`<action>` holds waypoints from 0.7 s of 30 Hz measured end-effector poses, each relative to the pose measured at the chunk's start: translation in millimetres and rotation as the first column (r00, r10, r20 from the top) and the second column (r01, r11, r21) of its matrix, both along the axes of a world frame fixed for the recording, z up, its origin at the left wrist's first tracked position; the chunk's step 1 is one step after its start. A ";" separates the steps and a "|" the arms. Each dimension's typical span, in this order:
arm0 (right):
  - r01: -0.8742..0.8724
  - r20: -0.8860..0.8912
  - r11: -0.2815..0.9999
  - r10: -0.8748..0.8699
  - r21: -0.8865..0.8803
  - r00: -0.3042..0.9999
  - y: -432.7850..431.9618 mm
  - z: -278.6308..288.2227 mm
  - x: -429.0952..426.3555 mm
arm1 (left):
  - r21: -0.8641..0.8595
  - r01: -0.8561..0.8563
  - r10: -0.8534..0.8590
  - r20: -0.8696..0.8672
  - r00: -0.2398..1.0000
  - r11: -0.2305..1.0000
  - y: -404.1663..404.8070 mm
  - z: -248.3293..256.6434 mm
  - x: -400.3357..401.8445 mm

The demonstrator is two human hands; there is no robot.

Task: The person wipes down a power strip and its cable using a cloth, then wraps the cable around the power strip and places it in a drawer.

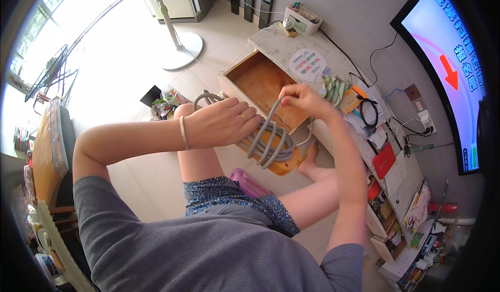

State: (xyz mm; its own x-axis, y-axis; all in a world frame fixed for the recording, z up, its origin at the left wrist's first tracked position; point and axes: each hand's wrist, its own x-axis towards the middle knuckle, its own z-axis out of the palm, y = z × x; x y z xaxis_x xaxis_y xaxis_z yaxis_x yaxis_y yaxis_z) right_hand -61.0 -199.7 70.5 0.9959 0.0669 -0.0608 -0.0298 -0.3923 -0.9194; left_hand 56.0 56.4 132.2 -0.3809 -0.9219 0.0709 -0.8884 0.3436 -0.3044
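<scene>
My left hand [224, 121] grips a bundle of thick grey cable [269, 145] wound around a flat orange-yellow block [284, 168], which looks like a power strip. Its outlets are hidden. Several turns of the cable cross the block, and a loop [203, 97] sticks out beyond my left wrist. Pinched between the fingers of my right hand [306, 101] is a raised stretch of the same cable. Both hands are above my knees, in front of a pulled-out wooden drawer [263, 83].
The drawer belongs to a marble-topped cabinet [269, 38] bearing a white storage box [306, 20], a round printed sheet [308, 64], a striped cloth [335, 89] and a red booklet [384, 160]. A standing fan [187, 52] is beyond. A pink plastic stool [250, 182] shows beneath me. A lit television [449, 69] hangs right.
</scene>
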 end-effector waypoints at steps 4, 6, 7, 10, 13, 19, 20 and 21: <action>-0.050 0.030 0.922 0.041 0.384 0.999 37.8 -77.7 0.7 | 0.098 -0.197 0.220 -0.407 0.886 0.976 7.3 29.4 13.2; 0.028 -0.003 0.893 -0.030 0.449 1.000 39.7 -81.9 -30.9 | -0.011 -0.189 0.156 -0.519 0.841 0.982 -11.8 39.0 17.8; 0.040 -0.010 0.860 -0.041 0.508 0.999 46.4 -95.6 -37.8 | -0.035 -0.211 0.156 -0.558 0.815 0.977 -17.1 40.5 23.1; 0.155 -0.181 0.841 -0.069 0.518 0.981 60.4 -122.3 -65.3 | 0.080 -0.423 0.390 -0.566 0.726 0.903 -38.4 44.9 49.1; 0.237 -0.251 0.890 -0.145 0.389 0.957 84.6 -88.3 -73.2 | 0.040 -0.533 0.489 -0.460 0.741 0.845 -54.8 28.0 76.0; 0.168 0.170 0.854 -0.095 -0.492 0.981 100.3 11.1 -38.5 | 0.045 -0.482 0.461 0.224 0.858 0.875 -57.5 -50.2 87.5; 0.196 0.219 0.790 -0.080 -0.581 0.972 94.0 28.1 -35.2 | 0.016 -0.374 0.335 0.414 0.846 0.927 -54.5 -64.3 74.5; 0.226 0.267 0.719 -0.058 -0.657 0.962 87.2 44.9 -30.6 | 0.071 -0.313 0.247 0.463 0.851 0.947 -50.7 -66.4 58.5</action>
